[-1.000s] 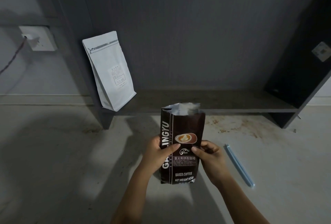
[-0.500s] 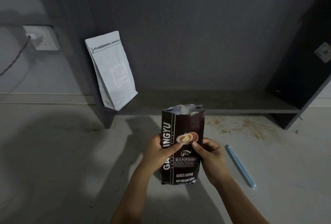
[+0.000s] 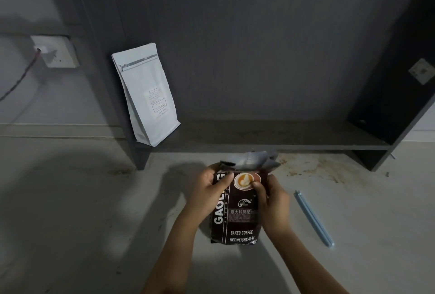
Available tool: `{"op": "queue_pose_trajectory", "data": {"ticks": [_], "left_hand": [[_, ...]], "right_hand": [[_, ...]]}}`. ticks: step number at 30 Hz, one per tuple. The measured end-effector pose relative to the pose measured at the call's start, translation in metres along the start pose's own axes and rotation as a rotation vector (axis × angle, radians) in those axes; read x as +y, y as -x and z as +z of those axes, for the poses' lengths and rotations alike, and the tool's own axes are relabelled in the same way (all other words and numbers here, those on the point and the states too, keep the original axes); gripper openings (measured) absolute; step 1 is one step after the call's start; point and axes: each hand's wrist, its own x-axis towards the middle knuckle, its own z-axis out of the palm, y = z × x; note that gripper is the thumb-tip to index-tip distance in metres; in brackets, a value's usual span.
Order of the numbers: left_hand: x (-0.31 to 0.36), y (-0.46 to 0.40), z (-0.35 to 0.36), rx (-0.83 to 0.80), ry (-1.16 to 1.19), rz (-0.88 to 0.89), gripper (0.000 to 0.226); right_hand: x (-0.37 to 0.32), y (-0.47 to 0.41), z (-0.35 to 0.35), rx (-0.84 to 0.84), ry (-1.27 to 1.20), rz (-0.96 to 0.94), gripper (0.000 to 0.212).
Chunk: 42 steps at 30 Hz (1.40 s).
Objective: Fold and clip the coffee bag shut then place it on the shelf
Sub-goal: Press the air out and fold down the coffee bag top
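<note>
A dark brown coffee bag (image 3: 237,218) stands upright on the floor in front of me, its silver-lined top bent back and crumpled. My left hand (image 3: 208,189) grips its upper left edge, thumb across the front. My right hand (image 3: 273,199) grips the upper right edge, fingers pinching near the printed cup logo. A long pale blue bag clip (image 3: 314,218) lies on the floor to the right of my right hand, apart from the bag. Behind the bag runs the low dark shelf (image 3: 270,137).
A white coffee pouch (image 3: 147,96) stands at the shelf's left end, leaning against the side panel. A wall socket (image 3: 55,51) with a red cable is on the left wall. Brown stains (image 3: 315,168) mark the floor before the shelf. A dark upright panel (image 3: 395,86) closes the shelf's right end.
Both hands have slid up from the bag's middle to its top. The upright open top is now bent backwards and crumpled. The clip has not moved.
</note>
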Motion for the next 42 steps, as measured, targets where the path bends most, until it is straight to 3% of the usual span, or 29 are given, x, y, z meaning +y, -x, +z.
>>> {"op": "queue_pose_trajectory", "data": {"ticks": [2, 6, 10, 14, 16, 18, 22, 26, 28, 30, 32, 38, 42], "left_hand": [[0.000, 0.002, 0.001, -0.007, 0.027, -0.005, 0.008], [-0.001, 0.004, -0.001, -0.020, 0.037, -0.007, 0.020], [0.000, 0.008, 0.000, 0.000, -0.003, 0.011, 0.019], [0.008, 0.008, -0.002, -0.001, 0.017, -0.005, 0.030], [0.014, 0.006, -0.005, -0.016, 0.028, 0.043, 0.045], [0.018, 0.006, -0.010, -0.024, 0.046, 0.078, 0.045], [0.021, 0.009, -0.019, -0.104, 0.086, 0.026, 0.039], [0.024, 0.013, -0.022, -0.138, -0.052, -0.052, 0.009], [0.018, 0.014, -0.023, -0.152, -0.167, -0.083, 0.034], [0.013, 0.014, -0.023, -0.104, -0.240, -0.101, 0.046], [0.009, 0.013, -0.021, -0.037, -0.297, -0.066, 0.041], [0.000, 0.011, -0.009, 0.112, -0.482, -0.007, 0.049], [-0.006, 0.017, 0.003, 0.199, -0.497, 0.088, 0.010]], "right_hand": [[0.001, 0.000, 0.004, 0.024, 0.037, 0.007, 0.015], [-0.001, -0.005, 0.005, 0.115, 0.075, -0.075, 0.022], [-0.004, -0.006, 0.002, 0.083, 0.020, -0.058, 0.022], [-0.021, -0.017, -0.012, -0.040, -0.477, 0.053, 0.020], [-0.027, -0.024, -0.023, -0.165, -0.734, 0.182, 0.039], [-0.030, -0.029, -0.033, -0.283, -0.810, 0.268, 0.043], [-0.023, -0.029, -0.040, -0.358, -0.731, 0.264, 0.011], [-0.014, -0.027, -0.041, -0.424, -0.726, 0.304, 0.043], [-0.012, -0.024, -0.038, -0.436, -0.642, 0.308, 0.042], [-0.011, -0.022, -0.036, -0.433, -0.511, 0.277, 0.026], [-0.010, -0.020, -0.034, -0.413, -0.361, 0.235, 0.009], [-0.009, -0.017, -0.019, -0.200, -0.004, 0.150, 0.011], [-0.013, -0.008, -0.019, -0.188, -0.095, 0.100, 0.008]]}}
